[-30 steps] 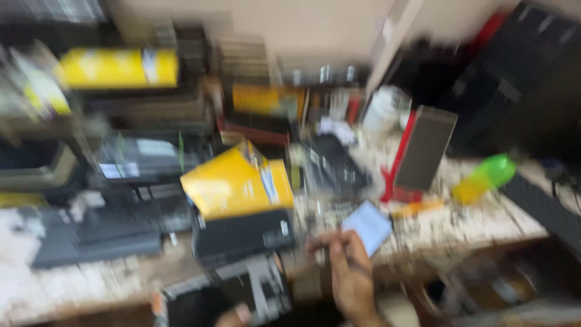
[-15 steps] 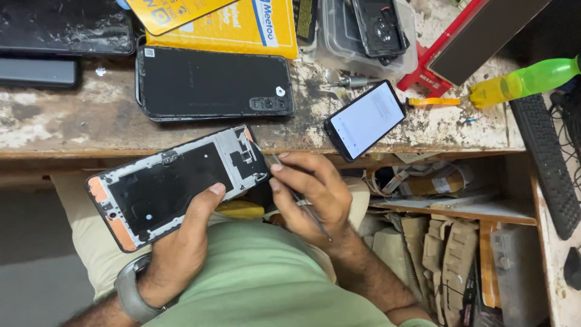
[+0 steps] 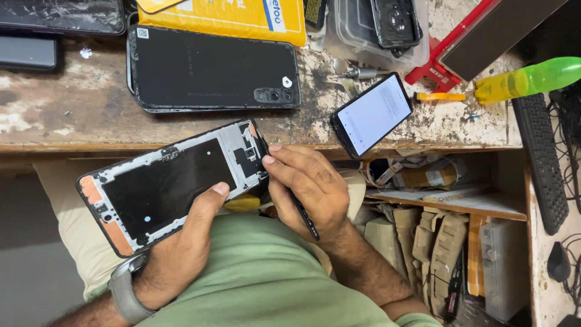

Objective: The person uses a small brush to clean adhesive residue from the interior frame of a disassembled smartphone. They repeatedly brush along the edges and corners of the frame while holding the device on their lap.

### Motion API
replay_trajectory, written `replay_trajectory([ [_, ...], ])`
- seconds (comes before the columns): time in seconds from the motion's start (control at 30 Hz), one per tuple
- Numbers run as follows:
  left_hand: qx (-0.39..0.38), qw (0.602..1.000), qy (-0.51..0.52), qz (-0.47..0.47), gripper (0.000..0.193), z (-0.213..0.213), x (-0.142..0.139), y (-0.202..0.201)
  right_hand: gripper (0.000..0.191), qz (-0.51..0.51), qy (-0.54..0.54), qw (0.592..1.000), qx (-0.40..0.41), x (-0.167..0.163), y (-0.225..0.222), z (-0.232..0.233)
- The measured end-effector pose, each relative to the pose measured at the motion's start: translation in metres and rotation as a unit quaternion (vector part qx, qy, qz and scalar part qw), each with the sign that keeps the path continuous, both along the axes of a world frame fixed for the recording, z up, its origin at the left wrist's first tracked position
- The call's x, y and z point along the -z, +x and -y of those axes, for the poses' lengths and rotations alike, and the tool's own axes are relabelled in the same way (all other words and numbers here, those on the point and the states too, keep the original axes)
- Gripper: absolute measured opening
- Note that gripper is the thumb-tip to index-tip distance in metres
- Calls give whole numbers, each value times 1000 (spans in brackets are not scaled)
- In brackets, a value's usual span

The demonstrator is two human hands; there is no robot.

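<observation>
My left hand (image 3: 181,254) grips an opened phone frame (image 3: 169,181), its black inner plate and grey housing facing up, held over my lap below the workbench edge. My right hand (image 3: 308,188) holds a thin black tool (image 3: 302,213) like a pen, with the fingertips pressed against the frame's top right end. A watch sits on my left wrist. On the bench just above lies a black phone back cover (image 3: 212,72) with its camera cutout to the right.
A phone with a lit white screen (image 3: 373,113) lies at the bench edge. A yellow box (image 3: 242,18), a clear tray with a camera part (image 3: 387,24), a green-yellow bottle (image 3: 526,79), a keyboard (image 3: 544,163) and shelves of clutter (image 3: 436,230) surround it.
The view swung down from the cluttered bench to my lap, then closed in. My left hand now holds the phone frame and my right hand has come against its end with the tool.
</observation>
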State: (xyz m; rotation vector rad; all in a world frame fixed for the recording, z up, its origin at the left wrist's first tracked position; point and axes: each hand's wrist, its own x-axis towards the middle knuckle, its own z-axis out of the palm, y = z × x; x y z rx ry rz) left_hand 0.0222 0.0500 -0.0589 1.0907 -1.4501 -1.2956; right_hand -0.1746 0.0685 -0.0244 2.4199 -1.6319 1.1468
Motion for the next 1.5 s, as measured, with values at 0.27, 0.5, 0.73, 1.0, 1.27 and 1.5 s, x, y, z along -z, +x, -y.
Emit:
replay_trajectory([
  [0.27,12,998,-48,37,14,-3,7,1,35,-5,5,1000,-8,-7,2,1],
  [0.5,29,999,17,0,17,-2,4,2,33,-7,11,1000,-3,-11,1,3],
  [0.73,-11,993,110,-53,18,-1,2,-1,31,17,13,1000,15,-11,5,-1],
  [1.0,1,979,135,-153,19,5,9,5,29,38,43,998,-37,-14,-18,6],
  [1.27,41,922,247,-297,19,10,7,9,34,-11,41,995,-93,-9,-32,8],
  [1.5,22,899,262,-351,25,11,6,6,29,59,36,993,-95,-1,-34,14],
])
